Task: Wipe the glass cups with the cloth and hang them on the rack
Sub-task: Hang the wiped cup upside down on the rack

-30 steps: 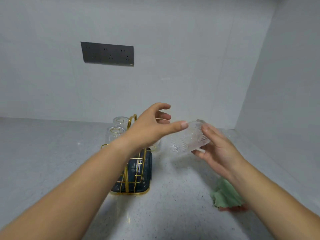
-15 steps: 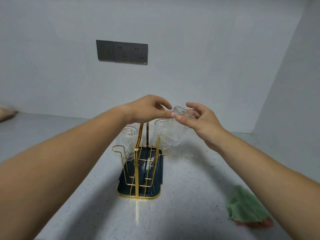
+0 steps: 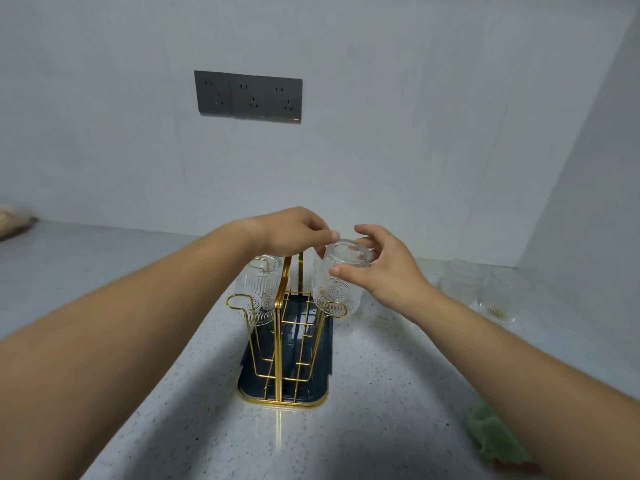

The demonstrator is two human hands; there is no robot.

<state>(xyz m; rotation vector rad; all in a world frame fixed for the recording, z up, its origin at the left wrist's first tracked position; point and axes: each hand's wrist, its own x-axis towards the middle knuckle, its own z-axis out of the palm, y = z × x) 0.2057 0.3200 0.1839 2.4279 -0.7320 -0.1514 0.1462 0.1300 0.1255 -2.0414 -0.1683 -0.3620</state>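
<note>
A gold wire rack [image 3: 280, 344] with a dark tray stands in the middle of the speckled counter. An upside-down patterned glass cup [image 3: 337, 282] sits over the rack's right prongs. My right hand [image 3: 381, 268] holds its upturned base between thumb and fingers. My left hand [image 3: 294, 232] reaches over the rack, its thumb touching the cup's base. Another inverted glass cup [image 3: 259, 289] hangs on the rack's left side. The green cloth [image 3: 495, 441] lies on the counter at the lower right, partly hidden by my right forearm.
Two more glass cups [image 3: 485, 289] stand upright on the counter at the right, near the side wall. A dark socket panel [image 3: 247, 97] is on the back wall. Something pale lies at the far left edge [image 3: 12, 221].
Both hands carried the cup from the right of the rack, turned it base-up and lowered it onto the right prongs. The view shifted so the rack is centred.
</note>
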